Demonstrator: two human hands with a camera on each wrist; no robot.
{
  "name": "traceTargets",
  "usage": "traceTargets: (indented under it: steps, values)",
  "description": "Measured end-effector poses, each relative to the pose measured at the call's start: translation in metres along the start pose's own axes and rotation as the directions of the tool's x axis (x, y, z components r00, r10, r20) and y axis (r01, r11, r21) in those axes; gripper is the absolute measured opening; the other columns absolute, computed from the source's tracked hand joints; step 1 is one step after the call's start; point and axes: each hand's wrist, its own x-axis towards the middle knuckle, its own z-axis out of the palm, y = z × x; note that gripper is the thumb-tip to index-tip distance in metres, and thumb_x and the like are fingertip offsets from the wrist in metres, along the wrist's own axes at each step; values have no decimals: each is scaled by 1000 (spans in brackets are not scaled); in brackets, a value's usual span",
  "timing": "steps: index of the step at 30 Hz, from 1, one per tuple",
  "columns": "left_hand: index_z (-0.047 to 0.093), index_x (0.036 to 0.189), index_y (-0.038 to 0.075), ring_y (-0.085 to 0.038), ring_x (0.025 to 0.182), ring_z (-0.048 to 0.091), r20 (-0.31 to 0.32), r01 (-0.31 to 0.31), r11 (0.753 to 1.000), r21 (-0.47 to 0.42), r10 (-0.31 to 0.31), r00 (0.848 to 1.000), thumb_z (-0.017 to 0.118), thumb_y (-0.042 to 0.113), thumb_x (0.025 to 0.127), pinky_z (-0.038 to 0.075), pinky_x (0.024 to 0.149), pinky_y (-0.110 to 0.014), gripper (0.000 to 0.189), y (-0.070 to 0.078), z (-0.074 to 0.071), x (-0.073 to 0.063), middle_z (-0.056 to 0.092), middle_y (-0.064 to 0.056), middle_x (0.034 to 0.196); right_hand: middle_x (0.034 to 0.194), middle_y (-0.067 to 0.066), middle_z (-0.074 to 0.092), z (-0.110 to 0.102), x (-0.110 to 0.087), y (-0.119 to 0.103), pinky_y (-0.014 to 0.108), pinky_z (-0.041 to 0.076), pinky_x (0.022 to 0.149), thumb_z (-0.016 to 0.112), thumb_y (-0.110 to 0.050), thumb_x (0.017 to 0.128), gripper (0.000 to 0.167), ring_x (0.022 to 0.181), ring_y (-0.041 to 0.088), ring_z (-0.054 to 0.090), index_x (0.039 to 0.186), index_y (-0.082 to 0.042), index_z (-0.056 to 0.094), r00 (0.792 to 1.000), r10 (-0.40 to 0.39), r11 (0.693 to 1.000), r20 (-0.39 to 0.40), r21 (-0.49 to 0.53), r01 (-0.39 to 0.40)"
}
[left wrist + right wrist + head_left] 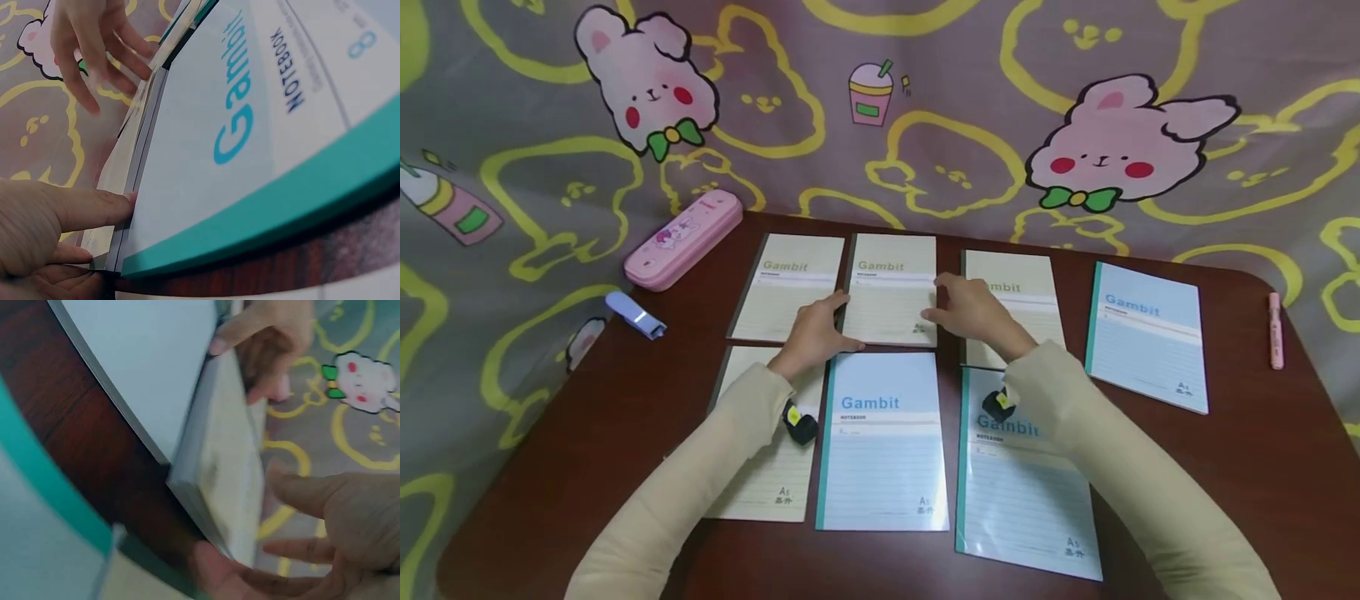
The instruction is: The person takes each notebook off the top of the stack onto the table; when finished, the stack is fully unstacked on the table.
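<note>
My left hand [815,331] is at the lower left corner of a cream Gambit notebook [891,304] in the back row. Its thumb lies at the bottom edge and its fingers reach along the spine side. My right hand [976,310] is at that notebook's right edge, thumb and fingers apart, over the gap to another cream notebook [1037,304]. In the right wrist view the right hand's fingers [306,550] spread beside the page edges. Left of the left hand lies a third cream notebook [775,300]. A blue notebook [883,442] lies just below the middle one.
Under the left sleeve is one more cream notebook [760,492]. A blue notebook [1026,500] lies under the right sleeve, another blue one [1150,342] farther right. A pink pencil case [685,242], a lilac stapler-like item [636,314] and a pink marker [1276,331] lie near the table's sides.
</note>
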Motion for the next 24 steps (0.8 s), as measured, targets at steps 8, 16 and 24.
traceTargets:
  steps: [8, 16, 24]
  values:
    - [40, 147, 5, -32, 142, 35, 8, 10, 1000, 9, -10, 1000, 87, 20, 71, 36, 113, -44, 91, -1, 0, 2, 30, -13, 157, 119, 29, 56, 31, 23, -13, 46, 53, 86, 83, -40, 74, 98, 103, 38, 61, 144, 5, 31, 994, 99, 994, -43, -33, -100]
    - [39, 147, 5, -33, 132, 47, 13, 24, 1000, 7, -24, 1000, 87, 21, 71, 43, 106, -44, 91, 0, -3, 2, 36, -14, 155, 127, 29, 54, 27, 22, -10, 49, 51, 90, 84, -33, 74, 100, 109, 39, 59, 149, 0, 26, 991, 134, 991, -24, 15, -134]
    - [44, 143, 2, -34, 135, 45, 11, 16, 1000, 10, -16, 1000, 88, 20, 70, 41, 109, -44, 87, 2, -4, 2, 34, -13, 156, 93, 17, 59, 18, 21, 6, 36, 53, 66, 63, -24, 94, 36, 74, 23, 59, 121, -2, 57, 991, 99, 943, -93, 327, -63]
